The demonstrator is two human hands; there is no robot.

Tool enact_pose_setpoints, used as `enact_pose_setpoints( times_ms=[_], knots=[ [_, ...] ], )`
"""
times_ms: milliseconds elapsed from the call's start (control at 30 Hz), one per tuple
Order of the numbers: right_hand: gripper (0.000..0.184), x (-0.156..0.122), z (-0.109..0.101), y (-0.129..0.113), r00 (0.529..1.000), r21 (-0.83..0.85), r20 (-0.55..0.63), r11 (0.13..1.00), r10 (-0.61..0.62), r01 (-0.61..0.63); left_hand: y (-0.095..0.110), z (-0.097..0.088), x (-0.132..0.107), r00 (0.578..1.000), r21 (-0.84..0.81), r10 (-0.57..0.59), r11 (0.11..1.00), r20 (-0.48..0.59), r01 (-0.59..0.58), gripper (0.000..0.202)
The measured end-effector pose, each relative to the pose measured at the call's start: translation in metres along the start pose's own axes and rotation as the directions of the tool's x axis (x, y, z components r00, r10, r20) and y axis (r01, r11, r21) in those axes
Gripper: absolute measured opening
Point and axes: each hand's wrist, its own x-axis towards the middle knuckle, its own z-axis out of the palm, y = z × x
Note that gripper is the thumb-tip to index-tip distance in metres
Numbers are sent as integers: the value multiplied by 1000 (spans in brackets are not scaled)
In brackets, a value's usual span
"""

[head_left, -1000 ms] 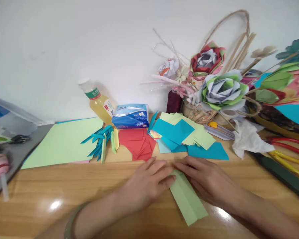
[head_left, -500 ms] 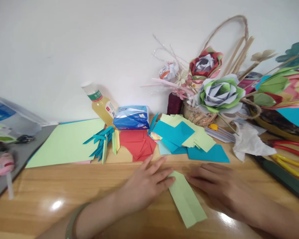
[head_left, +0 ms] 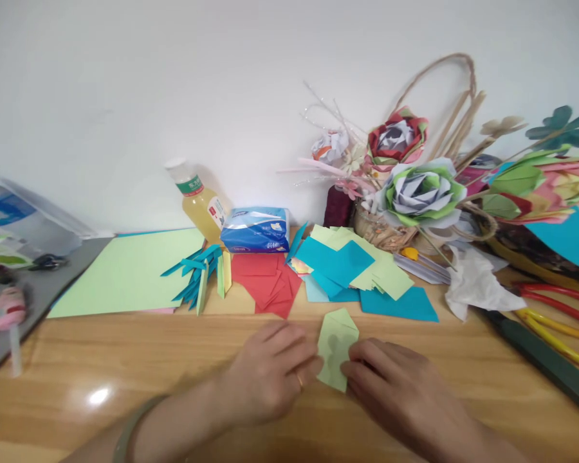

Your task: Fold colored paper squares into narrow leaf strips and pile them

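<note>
A folded piece of light green paper point(head_left: 338, 347) stands between my hands at the middle of the wooden table, its creased upper end narrowing to a point. My left hand point(head_left: 276, 370) is curled, thumb and fingers closed at the paper's left edge; a ring shows on one finger. On the lower right side, my right hand point(head_left: 390, 379) pinches the paper between bent fingers and thumb. The fingertips of both hands partly cover its edges. Just beyond lie red paper pieces point(head_left: 269, 283) and blue paper pieces point(head_left: 335, 262), the latter mixed with light green ones.
Behind stand a tissue pack point(head_left: 255, 230), a drink bottle point(head_left: 200, 204) and paper flowers point(head_left: 422, 193). Folded blue strips point(head_left: 195, 283) lie beside large green sheets point(head_left: 130, 273). Scissors point(head_left: 560, 315) and crumpled tissue point(head_left: 477, 283) are at right, a pink glue gun point(head_left: 4, 312) at left.
The light green paper has gone from a long strip lying slanted to a shorter, upright-pointing shape. My left hand's spread fingers have curled in, and my right hand has closed on the paper's right edge.
</note>
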Motion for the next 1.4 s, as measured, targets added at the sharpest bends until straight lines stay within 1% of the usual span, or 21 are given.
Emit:
enact_pose_setpoints(
  times_ms=[100, 200, 367, 500, 567, 633, 767, 867, 1000, 1067, 1100, 1233, 1267, 1333, 1400],
  knots=[
    [21, 0, 5, -1, 999, 23, 1, 999, 42, -42, 12, -3, -7, 995, 50, 31, 998, 97, -36, 26],
    [18, 2, 3, 1, 999, 86, 31, 996, 30, -33, 16, -5, -13, 982, 91, 41, 994, 183, -58, 28],
    [16, 6, -5, 3, 995, 111, 100, 994, -16, 5, 18, -5, -13, 971, 146, 45, 986, 233, -81, 22],
    [16, 6, -10, 2, 991, 162, 134, 987, -9, -13, 21, -2, -12, 976, 144, 9, 989, 218, -41, 17],
    [15, 6, -11, 1, 987, 211, 158, 977, 9, -43, 22, 1, -14, 976, 155, -11, 988, 220, -23, 15],
    [15, 6, -9, 1, 982, 253, 182, 963, 46, -92, 24, 3, -18, 969, 157, -13, 987, 249, -27, 15],
    [13, 7, -3, -2, 957, 314, 224, 916, 185, -251, 27, 7, -23, 951, 124, 9, 991, 310, -50, 15],
    [14, 9, 1, -6, 927, 314, 234, 880, 292, -357, 30, 6, -20, 954, 121, 3, 992, 301, -41, 17],
    [16, 12, 2, -10, 902, 268, 241, 869, 357, -416, 33, 3, -16, 954, 137, -13, 990, 298, -29, 20],
    [15, 13, 3, -10, 898, 236, 246, 877, 364, -420, 33, 2, -16, 951, 137, -28, 990, 309, -15, 20],
    [15, 13, 3, -11, 898, 221, 248, 881, 363, -418, 33, 2, -16, 955, 133, -35, 991, 296, -5, 20],
    [14, 13, 3, -11, 902, 178, 247, 898, 354, -401, 31, 2, -14, 982, 97, -46, 995, 184, 29, 21],
    [14, 13, 3, -11, 902, 171, 247, 900, 354, -401, 31, 3, -14, 983, 89, -50, 995, 175, 35, 21],
    [14, 13, 3, -11, 899, 162, 253, 901, 357, -403, 31, 5, -13, 977, 82, -65, 995, 201, 50, 19],
    [13, 13, 2, -11, 899, 161, 260, 902, 353, -401, 32, 9, -14, 962, 96, -102, 992, 253, 79, 14]
  ],
)
